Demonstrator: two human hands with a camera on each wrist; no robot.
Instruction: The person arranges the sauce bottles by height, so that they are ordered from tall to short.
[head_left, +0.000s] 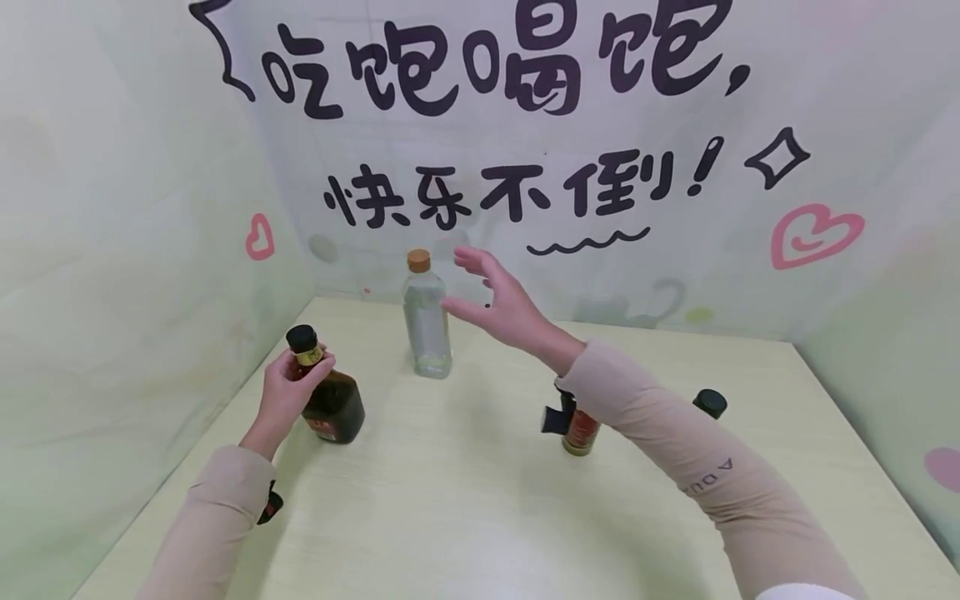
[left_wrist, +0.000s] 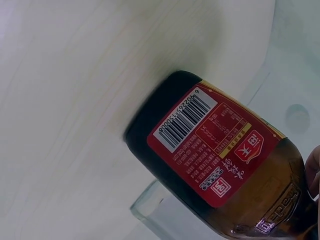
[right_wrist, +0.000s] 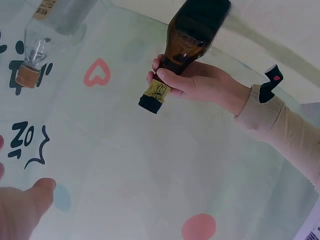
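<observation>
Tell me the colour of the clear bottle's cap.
Orange-brown cap on the clear bottle; the head view shows it best.

Hidden and cut-off parts

At centre right of the head view, a small red-labelled jar [head_left: 581,432] is half covered by the right sleeve [head_left: 675,442]; the brown bottle [left_wrist: 220,175] is cropped at the left wrist view's lower right.

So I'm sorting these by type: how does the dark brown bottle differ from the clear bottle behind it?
The dark brown bottle is squat, with a black cap and a red label; the clear bottle is taller and slimmer, with an orange-brown cap and see-through contents. The left hand grips the brown bottle's neck, while the clear bottle is untouched, with the right hand open just beside it. Both stand upright and capped on the table.
</observation>
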